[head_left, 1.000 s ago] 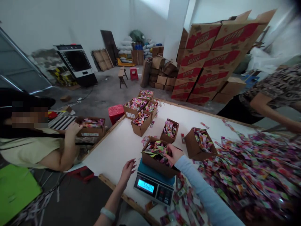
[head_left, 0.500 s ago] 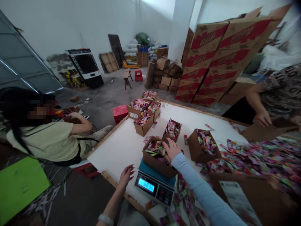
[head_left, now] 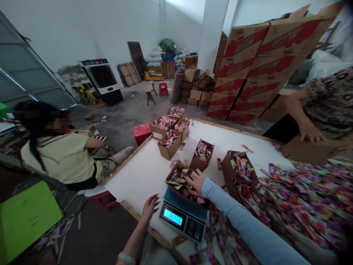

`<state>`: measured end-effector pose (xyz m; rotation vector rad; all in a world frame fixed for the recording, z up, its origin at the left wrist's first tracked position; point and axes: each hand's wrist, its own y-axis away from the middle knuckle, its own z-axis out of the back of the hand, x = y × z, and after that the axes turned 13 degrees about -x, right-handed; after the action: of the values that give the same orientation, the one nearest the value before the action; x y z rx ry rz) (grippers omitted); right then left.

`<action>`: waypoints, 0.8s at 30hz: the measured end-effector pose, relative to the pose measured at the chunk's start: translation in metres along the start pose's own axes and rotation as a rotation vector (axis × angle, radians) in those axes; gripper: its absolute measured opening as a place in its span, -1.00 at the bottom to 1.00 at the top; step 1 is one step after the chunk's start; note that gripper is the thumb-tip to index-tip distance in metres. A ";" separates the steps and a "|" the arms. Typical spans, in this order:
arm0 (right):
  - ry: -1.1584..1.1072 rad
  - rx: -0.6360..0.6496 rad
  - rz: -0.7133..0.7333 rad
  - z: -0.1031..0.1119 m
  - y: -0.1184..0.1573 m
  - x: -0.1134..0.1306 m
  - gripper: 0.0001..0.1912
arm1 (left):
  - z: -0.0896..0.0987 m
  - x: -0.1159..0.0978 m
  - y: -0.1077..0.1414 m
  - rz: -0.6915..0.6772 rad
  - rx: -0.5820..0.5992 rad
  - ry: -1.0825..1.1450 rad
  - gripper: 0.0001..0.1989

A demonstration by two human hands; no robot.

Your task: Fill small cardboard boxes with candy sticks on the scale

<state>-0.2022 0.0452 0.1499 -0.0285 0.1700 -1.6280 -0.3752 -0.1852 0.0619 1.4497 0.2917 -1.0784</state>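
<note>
Loosely spread, the right hand [head_left: 196, 183] lies over packets [head_left: 177, 177] in a carton [head_left: 178, 192], the left hand [head_left: 150, 206] half-curled beside the scale [head_left: 183, 221].

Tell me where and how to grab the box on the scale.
I'd grip the box by its short end walls, hands from left and right: it looks elongated, packets fill its open top, and another box stands close behind. The left hand is empty near the left end; the right hand lies over the packets.
</note>
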 end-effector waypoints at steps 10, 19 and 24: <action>-0.082 -0.065 -0.238 -0.015 0.001 -0.007 -0.67 | 0.004 -0.002 0.005 -0.002 -0.009 -0.009 -0.73; -0.281 -0.184 -0.483 0.071 0.046 -0.032 -0.80 | -0.003 -0.007 0.005 0.001 0.010 0.010 -0.75; -0.363 -0.103 -0.727 0.074 0.143 -0.018 -0.83 | 0.003 -0.004 0.003 -0.006 -0.004 0.034 -0.74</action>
<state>-0.0502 0.0480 0.2067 -0.5121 -0.0494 -2.2991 -0.3768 -0.1864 0.0674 1.4653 0.3227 -1.0587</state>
